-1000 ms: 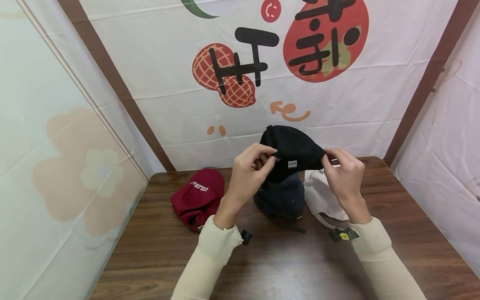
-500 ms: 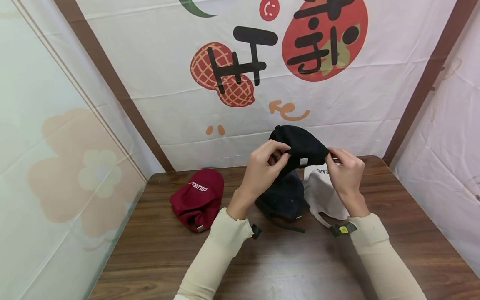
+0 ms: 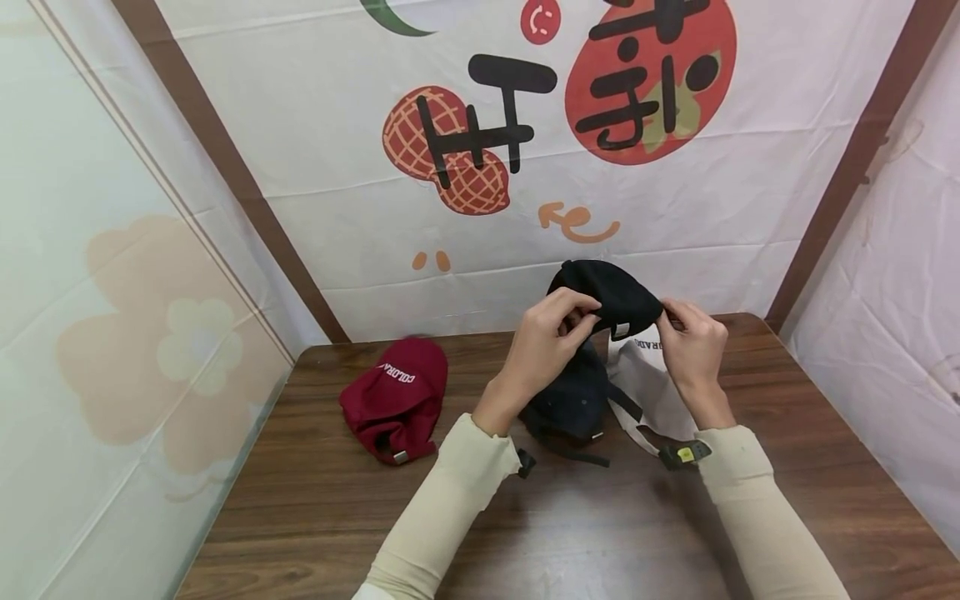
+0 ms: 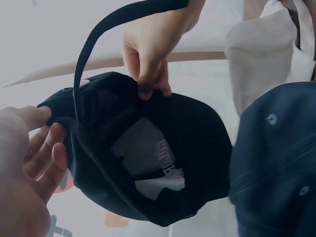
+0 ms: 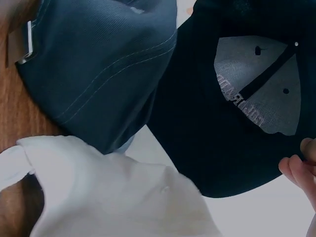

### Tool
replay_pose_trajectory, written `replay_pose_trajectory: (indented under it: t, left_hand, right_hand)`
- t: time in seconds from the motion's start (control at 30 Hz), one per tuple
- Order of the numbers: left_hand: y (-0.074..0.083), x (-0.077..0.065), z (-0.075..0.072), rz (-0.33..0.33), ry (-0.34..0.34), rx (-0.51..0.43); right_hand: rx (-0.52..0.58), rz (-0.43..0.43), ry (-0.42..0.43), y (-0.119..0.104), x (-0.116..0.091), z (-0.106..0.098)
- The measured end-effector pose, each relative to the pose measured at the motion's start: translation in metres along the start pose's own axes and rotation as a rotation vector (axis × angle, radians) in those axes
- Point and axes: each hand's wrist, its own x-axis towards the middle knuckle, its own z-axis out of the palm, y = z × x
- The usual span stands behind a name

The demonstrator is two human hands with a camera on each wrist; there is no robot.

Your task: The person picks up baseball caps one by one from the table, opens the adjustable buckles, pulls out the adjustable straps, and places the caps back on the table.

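Observation:
A black baseball cap [image 3: 611, 287] is held up above the table between both hands. My left hand [image 3: 551, 337] pinches its edge near the strap [image 4: 86, 54]. On the other side, my right hand [image 3: 696, 346] pinches the cap's edge between thumb and fingers. The left wrist view looks into the hollow of the cap, with its pale lining and lettering. Just below the held cap lies a dark navy cap [image 3: 570, 400], partly hidden by my left hand. Beside it, behind my right hand, rests a white cap [image 3: 652, 387] with dark lettering.
A dark red cap [image 3: 397, 392] with white lettering lies on the left of the wooden table [image 3: 300, 500]. A printed white cloth wall [image 3: 337, 242] stands right behind the table, and more cloth walls flank it.
The black cap and my left hand have moved to the right, towards my right hand, which has shifted little. The black cap's strap now hangs loose below it. The other caps stay put.

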Motion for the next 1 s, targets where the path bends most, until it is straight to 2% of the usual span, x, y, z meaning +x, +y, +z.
replay_pose_trajectory:
  t: [0.33, 0.57, 0.8, 1.0]
  left_hand:
    - [-0.002, -0.012, 0.021, 0.015, -0.115, 0.032]
    - [0.000, -0.019, 0.035, 0.016, -0.172, 0.042]
    - [0.003, -0.028, 0.048, -0.016, -0.216, 0.059]
    - [0.005, -0.037, 0.059, -0.063, -0.280, 0.091]
  right_hand:
    - [-0.073, 0.083, -0.158, 0.019, -0.014, -0.007]
    - [-0.147, 0.087, -0.260, 0.022, -0.017, -0.012]
    - [-0.301, 0.094, -0.381, 0.025, -0.023, -0.023]
    - [-0.361, 0.164, -0.485, 0.028, -0.021, -0.033]
